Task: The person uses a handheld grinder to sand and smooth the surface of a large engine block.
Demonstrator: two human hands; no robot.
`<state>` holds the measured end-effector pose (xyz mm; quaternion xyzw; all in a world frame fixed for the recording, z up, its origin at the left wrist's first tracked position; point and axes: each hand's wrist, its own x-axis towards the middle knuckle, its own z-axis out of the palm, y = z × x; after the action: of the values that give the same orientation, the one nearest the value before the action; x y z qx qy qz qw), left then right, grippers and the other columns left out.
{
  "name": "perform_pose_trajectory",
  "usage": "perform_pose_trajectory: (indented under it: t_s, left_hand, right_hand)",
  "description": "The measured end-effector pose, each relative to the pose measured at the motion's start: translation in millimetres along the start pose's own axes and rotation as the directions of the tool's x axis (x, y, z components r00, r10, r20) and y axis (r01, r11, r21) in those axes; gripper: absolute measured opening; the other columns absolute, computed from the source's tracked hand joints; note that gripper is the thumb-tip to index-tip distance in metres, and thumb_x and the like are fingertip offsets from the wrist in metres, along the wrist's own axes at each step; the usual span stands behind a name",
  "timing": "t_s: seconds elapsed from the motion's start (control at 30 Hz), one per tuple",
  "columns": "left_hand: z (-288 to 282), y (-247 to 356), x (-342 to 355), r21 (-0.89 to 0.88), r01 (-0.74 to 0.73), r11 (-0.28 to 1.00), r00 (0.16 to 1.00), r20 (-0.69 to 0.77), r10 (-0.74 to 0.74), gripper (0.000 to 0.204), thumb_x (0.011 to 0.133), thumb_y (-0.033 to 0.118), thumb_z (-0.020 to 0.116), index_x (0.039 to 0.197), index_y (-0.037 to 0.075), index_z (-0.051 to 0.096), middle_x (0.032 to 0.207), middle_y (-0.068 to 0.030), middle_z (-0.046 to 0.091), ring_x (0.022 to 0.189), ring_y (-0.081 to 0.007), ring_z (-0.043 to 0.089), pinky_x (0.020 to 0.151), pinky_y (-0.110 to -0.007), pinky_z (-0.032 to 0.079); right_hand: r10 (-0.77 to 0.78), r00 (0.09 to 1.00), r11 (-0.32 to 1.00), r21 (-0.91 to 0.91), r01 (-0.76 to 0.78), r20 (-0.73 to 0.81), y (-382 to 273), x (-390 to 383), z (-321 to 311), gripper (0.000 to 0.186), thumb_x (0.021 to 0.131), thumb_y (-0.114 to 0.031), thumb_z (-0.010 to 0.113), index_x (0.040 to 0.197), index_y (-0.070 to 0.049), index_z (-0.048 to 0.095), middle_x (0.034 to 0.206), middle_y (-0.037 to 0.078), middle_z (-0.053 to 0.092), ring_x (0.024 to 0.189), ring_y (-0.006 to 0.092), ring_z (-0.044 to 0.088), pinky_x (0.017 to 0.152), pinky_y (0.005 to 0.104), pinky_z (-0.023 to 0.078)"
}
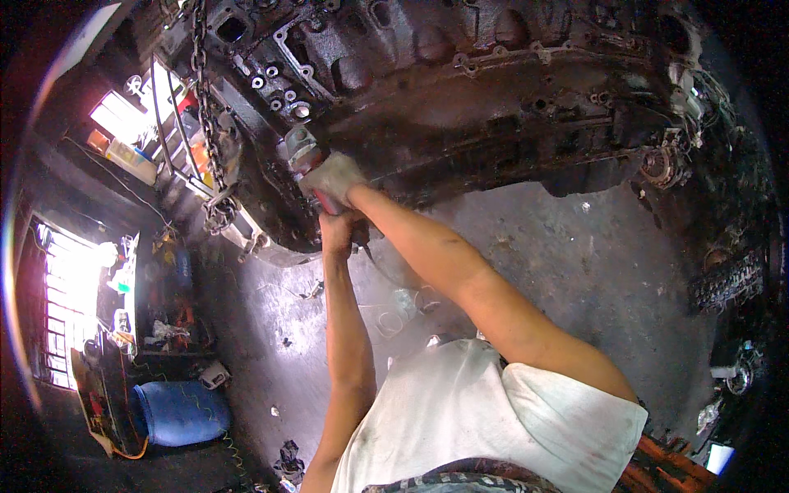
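Note:
Both my hands are closed around a power tool that looks like a red angle grinder (pixel 307 158) with a metal head. My right hand (pixel 335 177), in a light, dirty glove, wraps the tool's front just behind the head. Behind it, my left hand (pixel 338 228) grips the rear of the body; its fingers are partly hidden. A cord hangs from the tool's back end. The head rests at or very near the left end of a large, dark, oily engine block (pixel 460 107), close to some round fittings (pixel 278 90); whether it touches cannot be told.
A heavy chain (pixel 200 74) hangs left of the block. At the lower left lies a blue barrel (pixel 182 412), below a bright barred window (pixel 62 304). Metal parts (pixel 727 283) line the right side. Small scraps lie on the grey floor (pixel 575 263).

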<state>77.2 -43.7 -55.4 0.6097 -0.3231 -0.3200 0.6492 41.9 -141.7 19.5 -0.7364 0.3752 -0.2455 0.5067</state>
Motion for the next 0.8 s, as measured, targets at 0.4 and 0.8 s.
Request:
perform_pose_trajectory:
  t_s: [0.4, 0.8]
  left_hand:
    - [6.4, 10.1, -1.8, -0.018, 0.04, 0.999, 0.998, 0.045, -0.039, 0.017, 0.065, 0.001, 0.068, 0.079, -0.005, 0.06, 0.065, -0.0111, 0.063, 0.046, -0.0201, 0.058, 0.04, -0.031, 0.044]
    - [34.1, 19.1, -14.7, -0.028, 0.057, 0.998, 0.998, 0.002, -0.057, 0.018, 0.064, -0.001, 0.069, 0.079, -0.004, 0.059, 0.06, -0.0101, 0.059, 0.041, -0.0201, 0.055, 0.036, -0.032, 0.044]
  right_hand:
    - [-0.014, 1.0, 0.997, -0.077, 0.012, -0.025, -11.1, -10.5, -16.2, 0.052, 0.053, -0.041, 0.076, 0.086, -0.001, 0.072, 0.091, 0.022, 0.07, 0.084, 0.0305, 0.069, 0.075, 0.0375, 0.054]
    - [-0.087, 0.994, 0.994, -0.066, 0.083, -0.065, -6.8, -19.6, -37.3, 0.052, 0.053, -0.04, 0.077, 0.084, 0.002, 0.071, 0.089, 0.023, 0.069, 0.082, 0.0312, 0.068, 0.075, 0.0357, 0.053]
